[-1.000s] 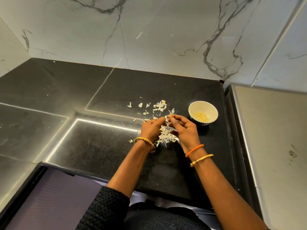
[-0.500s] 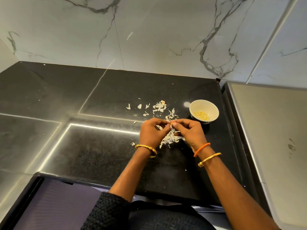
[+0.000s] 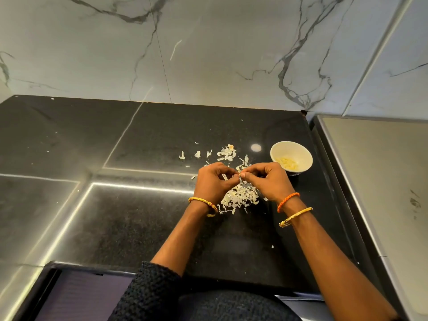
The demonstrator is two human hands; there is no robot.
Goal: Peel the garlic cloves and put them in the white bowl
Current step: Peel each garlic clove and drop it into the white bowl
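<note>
Both hands over the heap of peels (image 3: 239, 198), just left of the white bowl (image 3: 291, 158): left hand (image 3: 214, 181) and right hand (image 3: 266, 180) curled, thumbs and fingertips pinching one garlic clove (image 3: 240, 176) between them, mostly hidden. Several peeled cloves (image 3: 288, 162) already in the bowl. Looks mid-peel; no unpeeled cloves in sight elsewhere, though some may lie hidden under the peels

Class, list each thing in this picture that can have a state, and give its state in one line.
White bowl: upright, holds peeled cloves.
Peeled cloves: lying in the bowl.
Garlic clove: pinched between both hands, mostly hidden.
Left hand: fingers curled, pinching.
Right hand: fingers curled, pinching.
Peel scraps: scattered loose on the counter.
</note>
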